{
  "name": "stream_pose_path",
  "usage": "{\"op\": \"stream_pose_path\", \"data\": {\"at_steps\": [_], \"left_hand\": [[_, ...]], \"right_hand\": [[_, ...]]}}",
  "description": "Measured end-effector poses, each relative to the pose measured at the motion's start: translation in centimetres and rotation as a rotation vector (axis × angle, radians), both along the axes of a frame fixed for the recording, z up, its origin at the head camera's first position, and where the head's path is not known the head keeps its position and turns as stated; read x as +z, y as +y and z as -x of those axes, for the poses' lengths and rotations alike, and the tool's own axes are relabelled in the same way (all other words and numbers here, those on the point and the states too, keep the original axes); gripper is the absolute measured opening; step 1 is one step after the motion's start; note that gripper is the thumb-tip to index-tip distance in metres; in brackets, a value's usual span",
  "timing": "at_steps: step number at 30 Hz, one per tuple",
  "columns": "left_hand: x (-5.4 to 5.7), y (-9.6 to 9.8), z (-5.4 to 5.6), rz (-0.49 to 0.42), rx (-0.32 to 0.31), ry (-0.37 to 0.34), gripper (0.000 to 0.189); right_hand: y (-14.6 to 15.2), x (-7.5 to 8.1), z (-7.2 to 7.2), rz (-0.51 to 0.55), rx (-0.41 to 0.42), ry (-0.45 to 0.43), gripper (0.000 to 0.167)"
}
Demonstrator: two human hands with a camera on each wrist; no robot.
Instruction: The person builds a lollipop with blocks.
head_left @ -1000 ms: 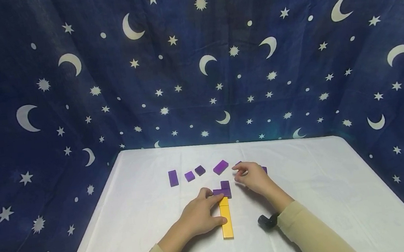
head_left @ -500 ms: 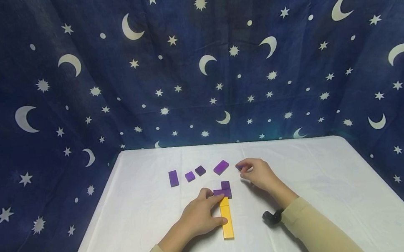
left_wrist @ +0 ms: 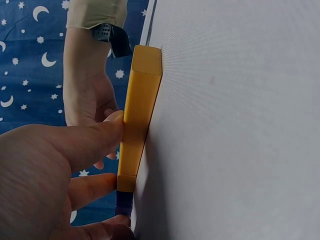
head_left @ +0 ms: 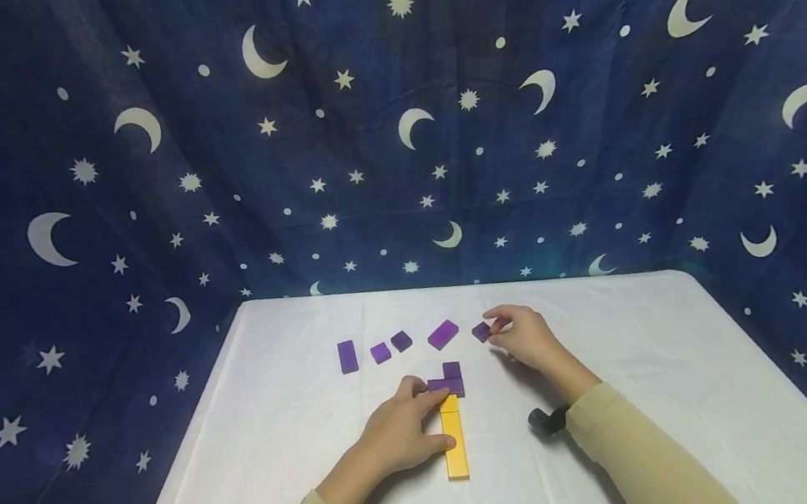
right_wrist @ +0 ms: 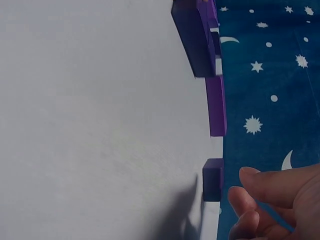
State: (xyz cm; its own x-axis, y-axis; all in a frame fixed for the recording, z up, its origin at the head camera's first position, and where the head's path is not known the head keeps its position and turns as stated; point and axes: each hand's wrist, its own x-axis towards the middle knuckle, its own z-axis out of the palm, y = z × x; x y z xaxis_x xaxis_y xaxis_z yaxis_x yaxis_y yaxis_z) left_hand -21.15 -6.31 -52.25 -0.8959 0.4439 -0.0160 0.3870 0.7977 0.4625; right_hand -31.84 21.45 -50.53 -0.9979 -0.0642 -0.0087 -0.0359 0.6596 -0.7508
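My left hand (head_left: 399, 431) rests along a row of blocks. Its thumb touches the long yellow block (head_left: 455, 452), and its index fingertip lies at the small yellow block (head_left: 448, 404) beside the joined purple blocks (head_left: 453, 385). In the left wrist view, the straightened fingers (left_wrist: 95, 187) reach the row's side. My right hand (head_left: 531, 337) hovers just right of a small dark purple block (head_left: 481, 332), thumb and fingers loosely bent with nothing held. The right wrist view shows that block (right_wrist: 212, 180) standing a little apart from the fingertips.
Further left along the back lie a purple rectangular block (head_left: 443, 334), two small purple blocks (head_left: 402, 341) and an upright-lying purple rectangle (head_left: 347, 357). The white table (head_left: 611, 344) ends at a dark blue curtain (head_left: 392, 161) with moons and stars.
My right hand has drawn back to the right and slightly away, after its fingers were at the small dark purple block, which now shows fully. The left hand keeps its place.
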Motion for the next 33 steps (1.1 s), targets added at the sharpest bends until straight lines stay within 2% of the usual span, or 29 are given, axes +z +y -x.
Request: {"op": "stream_pose_path", "data": {"at_steps": [18,33], "left_hand": [[0.2,-0.1,-0.1,-0.001,-0.005,0.005,0.077],[0.1,-0.1,0.0,0.005,0.001,-0.009,0.076]], "right_hand": [[0.6,0.3,1.7,-0.133,0.035,0.0,0.043],[-0.2,0.3,1.8,-0.139,0.055,-0.079,0.045]]}}
